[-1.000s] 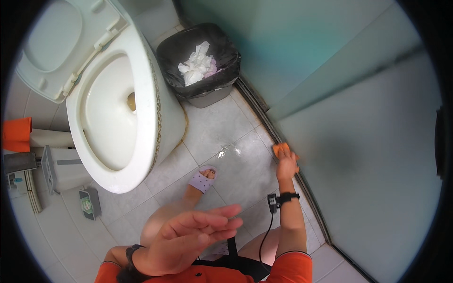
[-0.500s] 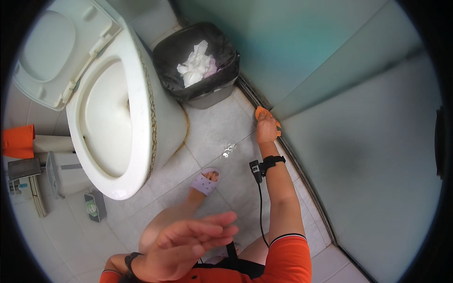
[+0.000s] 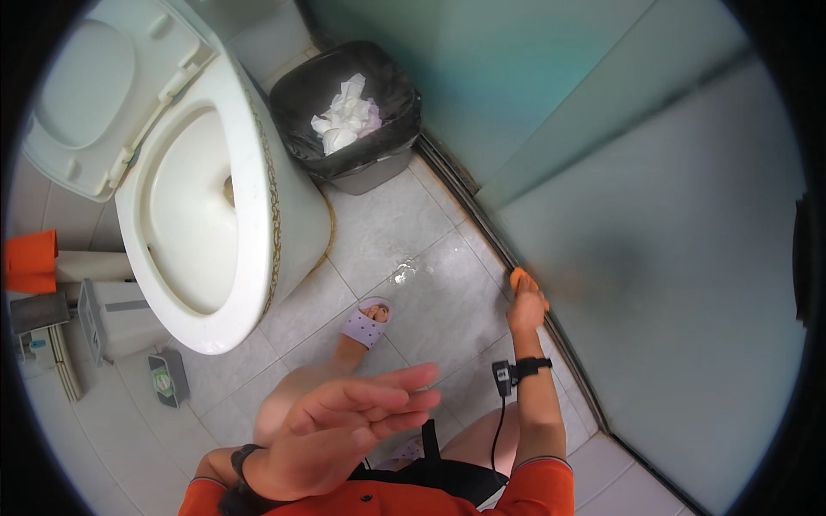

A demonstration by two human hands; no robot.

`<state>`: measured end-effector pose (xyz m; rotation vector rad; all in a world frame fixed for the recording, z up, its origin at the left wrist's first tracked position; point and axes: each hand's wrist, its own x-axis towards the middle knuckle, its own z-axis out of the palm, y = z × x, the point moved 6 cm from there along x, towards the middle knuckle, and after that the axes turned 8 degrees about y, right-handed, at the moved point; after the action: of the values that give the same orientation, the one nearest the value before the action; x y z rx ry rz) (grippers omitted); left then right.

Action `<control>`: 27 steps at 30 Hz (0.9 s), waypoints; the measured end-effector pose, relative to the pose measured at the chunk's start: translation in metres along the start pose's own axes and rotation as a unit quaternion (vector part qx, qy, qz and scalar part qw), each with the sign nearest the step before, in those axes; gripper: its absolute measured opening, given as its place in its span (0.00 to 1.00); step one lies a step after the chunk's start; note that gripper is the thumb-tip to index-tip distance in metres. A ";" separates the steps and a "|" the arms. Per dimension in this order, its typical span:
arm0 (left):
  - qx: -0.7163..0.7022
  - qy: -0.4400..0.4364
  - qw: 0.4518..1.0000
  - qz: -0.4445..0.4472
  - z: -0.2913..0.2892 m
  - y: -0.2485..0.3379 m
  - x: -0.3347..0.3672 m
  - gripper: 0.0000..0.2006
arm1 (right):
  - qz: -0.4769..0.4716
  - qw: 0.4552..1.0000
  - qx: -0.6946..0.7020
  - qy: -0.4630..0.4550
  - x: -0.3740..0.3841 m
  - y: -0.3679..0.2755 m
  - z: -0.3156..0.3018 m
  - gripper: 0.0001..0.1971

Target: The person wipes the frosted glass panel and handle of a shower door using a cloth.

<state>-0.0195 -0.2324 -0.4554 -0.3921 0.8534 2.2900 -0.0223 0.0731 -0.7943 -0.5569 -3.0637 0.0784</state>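
Note:
My right hand presses an orange cloth against the dark bottom rail of the frosted glass partition. The cloth shows only at the edges of the fingers. A strap with a small black box and cable is on that wrist. In front of my body, my left hand hovers in the air, fingers stretched out and nothing in it. It wears a dark wristband.
A white toilet with raised lid stands at left. Behind it is a black-lined bin with crumpled tissues. Grey floor tiles carry a wet patch. A purple slipper is on my foot. A grey box lies at lower left.
My right hand has slid along the rail with the cloth, nearer to my body and to the right. My left hand has hardly moved. The view has shifted slightly.

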 end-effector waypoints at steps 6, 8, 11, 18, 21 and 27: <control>0.004 0.019 1.000 0.005 -0.008 -0.001 -0.002 0.17 | -0.093 0.995 0.025 0.031 0.094 -0.099 0.006 0.15; 0.014 0.033 0.999 0.017 -0.010 0.001 -0.006 0.17 | -0.135 0.989 -0.014 0.060 0.115 -0.138 -0.001 0.14; 0.017 0.045 0.999 0.006 -0.014 -0.001 -0.007 0.17 | -0.110 0.993 -0.016 0.036 0.122 -0.138 0.008 0.13; 0.006 0.025 1.000 -0.013 -0.009 -0.009 -0.004 0.17 | -0.025 0.998 0.058 0.011 0.036 -0.043 -0.002 0.20; -0.001 0.007 1.000 -0.017 -0.007 -0.011 -0.003 0.18 | 0.013 0.999 0.029 0.011 -0.013 0.015 -0.011 0.19; -0.022 -0.017 0.999 -0.015 -0.003 -0.008 -0.006 0.18 | 0.103 0.993 0.055 -0.017 -0.024 0.041 -0.022 0.17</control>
<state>-0.0099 -0.2329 -0.4588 -0.3815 0.7748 2.2843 0.0156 0.1034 -0.7752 -0.8698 -3.0005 0.2617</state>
